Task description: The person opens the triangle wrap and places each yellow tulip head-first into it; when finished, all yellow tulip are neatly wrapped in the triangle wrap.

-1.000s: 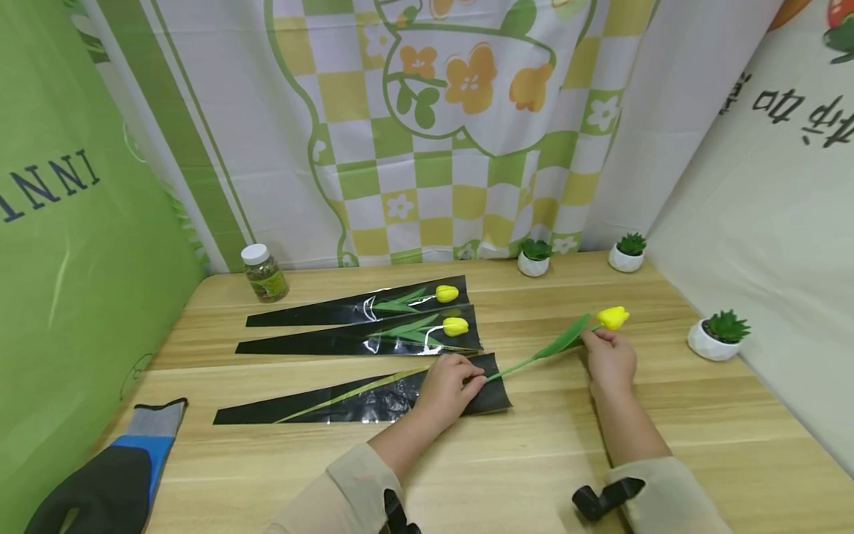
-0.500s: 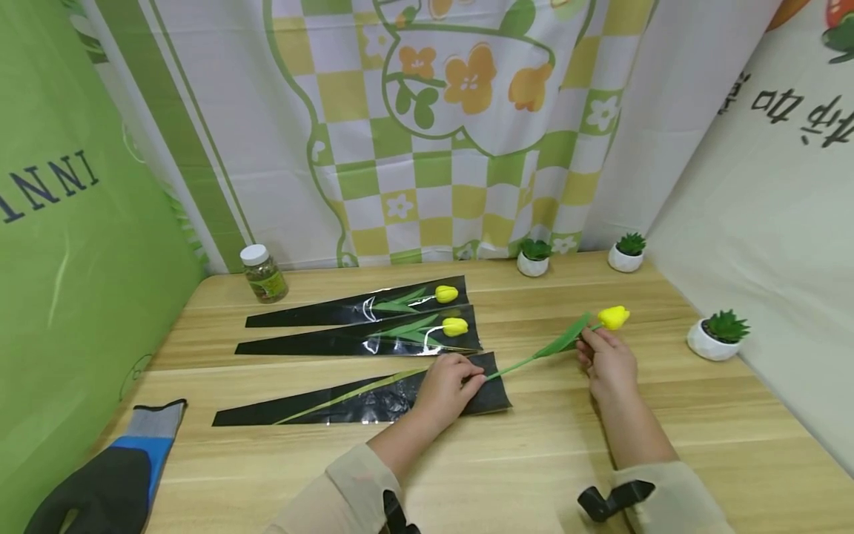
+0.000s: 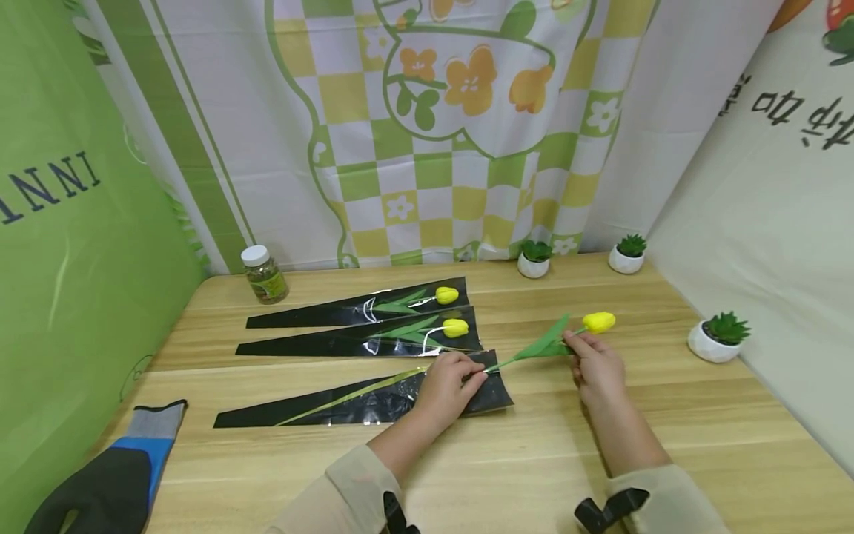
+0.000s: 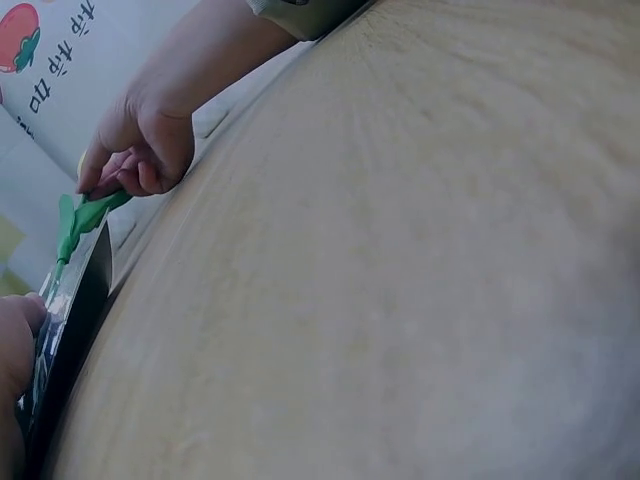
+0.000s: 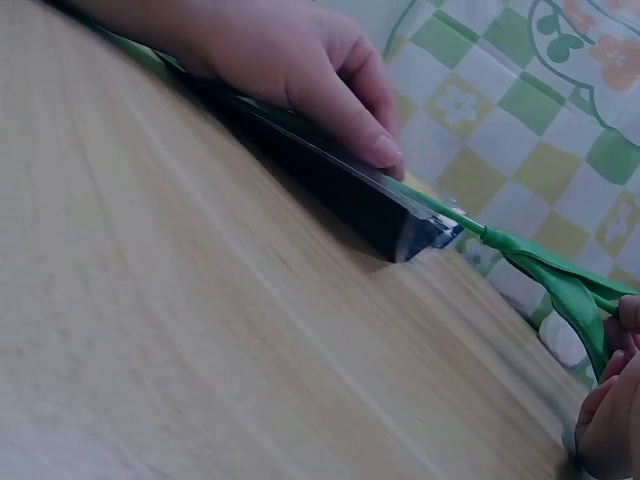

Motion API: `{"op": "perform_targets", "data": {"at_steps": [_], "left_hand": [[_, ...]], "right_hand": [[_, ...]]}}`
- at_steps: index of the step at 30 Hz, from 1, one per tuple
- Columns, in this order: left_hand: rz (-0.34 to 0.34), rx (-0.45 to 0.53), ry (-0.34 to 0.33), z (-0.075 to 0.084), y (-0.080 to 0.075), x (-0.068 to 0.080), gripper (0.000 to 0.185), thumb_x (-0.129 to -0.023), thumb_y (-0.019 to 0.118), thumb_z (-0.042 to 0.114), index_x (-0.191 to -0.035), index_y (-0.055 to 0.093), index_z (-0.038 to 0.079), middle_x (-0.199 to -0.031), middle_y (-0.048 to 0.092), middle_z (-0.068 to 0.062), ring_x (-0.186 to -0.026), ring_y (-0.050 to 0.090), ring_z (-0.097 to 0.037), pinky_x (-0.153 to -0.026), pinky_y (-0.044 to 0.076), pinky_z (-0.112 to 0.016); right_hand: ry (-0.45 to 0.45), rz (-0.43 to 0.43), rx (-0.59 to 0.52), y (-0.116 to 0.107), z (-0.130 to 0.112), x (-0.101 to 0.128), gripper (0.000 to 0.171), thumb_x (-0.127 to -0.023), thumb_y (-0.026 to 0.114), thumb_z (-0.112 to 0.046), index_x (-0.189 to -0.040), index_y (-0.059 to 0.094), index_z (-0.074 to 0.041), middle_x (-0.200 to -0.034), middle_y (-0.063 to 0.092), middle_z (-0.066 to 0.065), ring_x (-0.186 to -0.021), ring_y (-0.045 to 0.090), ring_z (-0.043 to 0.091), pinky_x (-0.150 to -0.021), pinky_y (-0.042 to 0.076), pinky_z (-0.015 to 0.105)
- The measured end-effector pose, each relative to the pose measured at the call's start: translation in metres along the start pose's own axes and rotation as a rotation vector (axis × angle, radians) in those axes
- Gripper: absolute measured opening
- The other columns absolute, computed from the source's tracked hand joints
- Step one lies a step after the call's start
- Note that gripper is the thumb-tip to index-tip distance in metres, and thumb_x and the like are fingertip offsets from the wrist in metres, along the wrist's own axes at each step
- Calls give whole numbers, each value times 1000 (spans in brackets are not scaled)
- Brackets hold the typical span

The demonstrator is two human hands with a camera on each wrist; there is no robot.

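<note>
Nearest me, at about 7 o'clock on the pale wooden bench (image 3: 534, 460), I see a black and blue work glove (image 3: 100, 482) lying flat, well apart from everything else.

My left hand (image 3: 448, 389) rests on the wide mouth of the long black plastic cone sleeve (image 3: 360, 400), fingers curled over its top edge and pinning it down; I judge that is so the sleeve stays put while the stem slides through. In the right wrist view the fingertips (image 5: 375, 145) press right at the opening.

My right hand (image 3: 594, 365), at 2 o'clock from the left, pinches the artificial yellow tulip with green stem and leaf (image 3: 560, 340) just below the bud. The stem runs from that pinch at a slant into the sleeve mouth under the left hand, so the flower spans the gap between both hands, with the bud outside the sleeve.

Farther back, at 11 o'clock, two already filled black sleeves (image 3: 373, 320) lie side by side. Beyond them stand a small white-capped jar (image 3: 264, 273) and three little potted succulents (image 3: 717, 335) along the edge.
</note>
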State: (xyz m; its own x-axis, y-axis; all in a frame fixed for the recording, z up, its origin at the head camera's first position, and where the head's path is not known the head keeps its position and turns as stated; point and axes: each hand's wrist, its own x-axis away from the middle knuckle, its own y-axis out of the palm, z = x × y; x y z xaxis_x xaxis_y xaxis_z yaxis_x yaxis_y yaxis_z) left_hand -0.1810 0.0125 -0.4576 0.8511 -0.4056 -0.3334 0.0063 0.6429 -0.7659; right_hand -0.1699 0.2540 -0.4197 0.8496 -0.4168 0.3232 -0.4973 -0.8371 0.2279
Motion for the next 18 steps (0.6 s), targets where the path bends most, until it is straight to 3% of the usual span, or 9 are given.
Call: {"op": "perform_targets", "data": {"at_steps": [8,18], "left_hand": [[34,13,21,0,0,-1,20,-95,66,27,-106,77,14,-101,69,-1,-98,62,-18,-89,52,-32],[112,34,24,2,-2,0,19,-93,67,25,-105,77,14,-100,69,-1,-96,61,-17,-85,52,-29]], "right_hand": [[-27,12,92,11,10,8,21,-93,68,-21,-74,61,-24,-65,56,-16,-53,43,-3,-43,35,12],[3,47,155,14,11,14,15,-93,68,-25,-91,54,-19,-67,55,-17,-60,48,-3,-47,38,11]]}}
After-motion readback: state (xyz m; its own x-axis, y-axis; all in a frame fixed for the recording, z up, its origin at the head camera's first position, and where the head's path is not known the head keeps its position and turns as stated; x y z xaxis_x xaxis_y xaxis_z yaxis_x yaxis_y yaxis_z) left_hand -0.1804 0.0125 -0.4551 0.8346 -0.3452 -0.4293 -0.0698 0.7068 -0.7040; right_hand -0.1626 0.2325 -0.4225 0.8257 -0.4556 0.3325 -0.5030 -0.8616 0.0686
